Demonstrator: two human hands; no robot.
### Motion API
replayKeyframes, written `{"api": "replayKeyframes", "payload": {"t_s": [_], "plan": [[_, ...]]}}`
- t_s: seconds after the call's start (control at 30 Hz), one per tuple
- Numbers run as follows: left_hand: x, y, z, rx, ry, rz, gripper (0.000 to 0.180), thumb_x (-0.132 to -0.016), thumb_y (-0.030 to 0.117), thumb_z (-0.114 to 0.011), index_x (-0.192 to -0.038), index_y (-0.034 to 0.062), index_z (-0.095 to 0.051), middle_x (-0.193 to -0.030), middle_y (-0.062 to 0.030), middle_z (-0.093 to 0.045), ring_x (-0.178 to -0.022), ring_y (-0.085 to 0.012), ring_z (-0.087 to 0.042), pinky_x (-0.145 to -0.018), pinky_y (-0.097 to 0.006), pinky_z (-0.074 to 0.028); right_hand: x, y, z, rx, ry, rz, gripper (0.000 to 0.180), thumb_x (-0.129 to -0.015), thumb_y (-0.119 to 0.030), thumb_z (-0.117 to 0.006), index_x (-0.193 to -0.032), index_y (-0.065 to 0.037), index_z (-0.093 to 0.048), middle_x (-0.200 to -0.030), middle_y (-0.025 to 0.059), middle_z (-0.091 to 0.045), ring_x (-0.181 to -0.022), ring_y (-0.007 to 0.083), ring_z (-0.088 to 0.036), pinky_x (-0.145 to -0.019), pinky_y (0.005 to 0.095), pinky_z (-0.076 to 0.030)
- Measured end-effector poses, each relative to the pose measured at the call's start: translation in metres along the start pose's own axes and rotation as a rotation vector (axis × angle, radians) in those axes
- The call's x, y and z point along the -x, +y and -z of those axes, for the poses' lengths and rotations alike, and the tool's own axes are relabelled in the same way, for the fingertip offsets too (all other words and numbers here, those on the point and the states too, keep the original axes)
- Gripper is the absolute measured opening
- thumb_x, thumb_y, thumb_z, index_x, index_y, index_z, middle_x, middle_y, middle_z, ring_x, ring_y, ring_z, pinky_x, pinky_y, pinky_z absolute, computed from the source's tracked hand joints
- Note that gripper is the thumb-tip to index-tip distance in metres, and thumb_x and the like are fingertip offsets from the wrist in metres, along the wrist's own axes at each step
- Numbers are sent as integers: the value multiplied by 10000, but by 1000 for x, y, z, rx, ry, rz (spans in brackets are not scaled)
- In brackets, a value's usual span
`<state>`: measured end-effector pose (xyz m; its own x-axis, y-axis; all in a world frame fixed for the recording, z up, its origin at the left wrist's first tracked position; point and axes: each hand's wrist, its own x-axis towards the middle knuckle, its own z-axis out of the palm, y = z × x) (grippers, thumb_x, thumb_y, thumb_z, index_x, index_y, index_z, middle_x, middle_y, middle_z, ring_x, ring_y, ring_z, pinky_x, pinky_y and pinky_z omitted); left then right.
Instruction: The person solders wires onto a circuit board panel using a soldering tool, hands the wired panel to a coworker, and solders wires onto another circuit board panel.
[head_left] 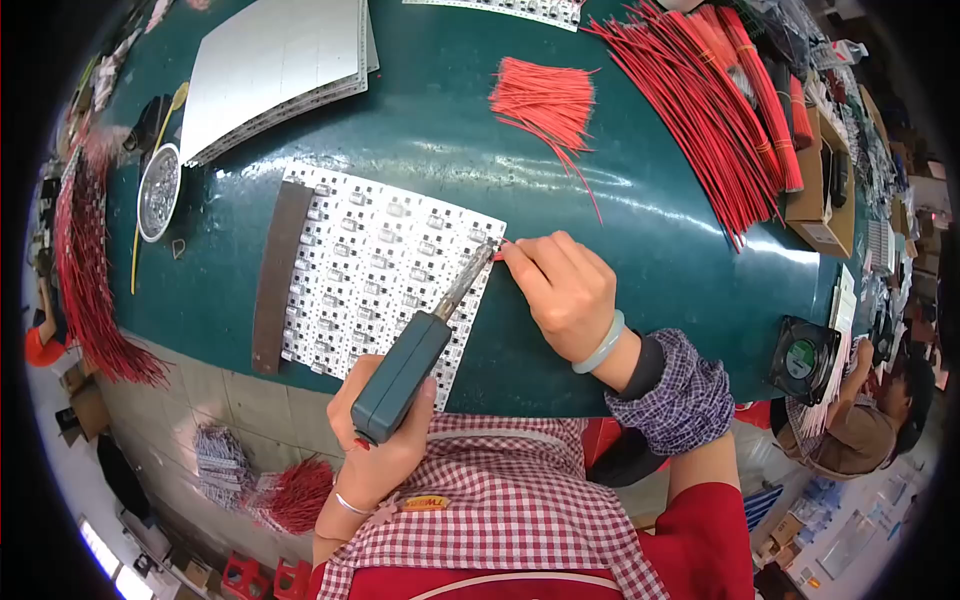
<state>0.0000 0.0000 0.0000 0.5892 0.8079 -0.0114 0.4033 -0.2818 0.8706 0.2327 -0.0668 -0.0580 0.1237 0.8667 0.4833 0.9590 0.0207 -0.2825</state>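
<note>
A white circuit board panel with rows of small components lies on the green table. My left hand is closed around the dark green handle of a soldering iron. Its metal tip reaches the panel's upper right corner. Just off that corner, my right hand pinches a short red wire, whose end is beside the iron's tip. Whether tip and wire touch is too small to tell. A dark brown bar rests along the panel's left edge.
A stack of white panels stands at the far left, near a small metal bowl. Red wires lie in a small bunch and larger bundles. At right are a cardboard box, a black fan and another person.
</note>
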Motion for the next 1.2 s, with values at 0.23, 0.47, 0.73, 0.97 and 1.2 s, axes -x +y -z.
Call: {"api": "replayKeyframes", "payload": {"t_s": [0.23, 0.47, 0.73, 0.97, 1.2], "plan": [[-2, 4, 0, 48, -8, 76, 108, -806, -36, -745, -883, -31, -668, -837, -82, -638, -662, -135, -598, -591, -269, -472, -2, -4, -2, 54, -3, 30, 309, -695, -18, -676, -999, 34, -682, -875, 99, -648, -714, 226, -615, -587, 322, -498], [1, 5, 6, -8, -50, 147, 117, -805, -26, -744, -908, -48, -692, -876, -98, -669, -686, -140, -626, -609, -279, -502, -1, -4, -2, 72, -13, 24, 293, -693, -23, -676, -980, 34, -687, -868, 96, -642, -717, 221, -613, -590, 316, -500], [22, -5, 12, 383, 103, 313, 383, -843, -23, -751, -1212, -32, -650, -1022, -111, -708, -690, -121, -622, -572, -263, -494, -5, -4, 2, 39, 47, 20, 292, -685, -1, -687, -976, 19, -694, -861, 88, -640, -718, 223, -608, -583, 315, -493], [29, -20, 18, 85, -10, 82, 291, -816, 58, -800, -1070, -40, -694, -942, -108, -707, -736, -143, -662, -652, -291, -530, 8, -15, 0, -91, 104, -23, 312, -679, 79, -708, -984, 20, -687, -853, 90, -636, -674, 229, -588, -540, 315, -480], [21, -14, 13, 25, 12, 20, 239, -805, 30, -778, -1009, -59, -692, -915, -136, -690, -717, -204, -663, -637, -301, -523, 10, -15, -3, -103, 50, -34, 362, -679, 80, -696, -1031, -1, -676, -879, 98, -640, -682, 230, -589, -546, 315, -489]]}}
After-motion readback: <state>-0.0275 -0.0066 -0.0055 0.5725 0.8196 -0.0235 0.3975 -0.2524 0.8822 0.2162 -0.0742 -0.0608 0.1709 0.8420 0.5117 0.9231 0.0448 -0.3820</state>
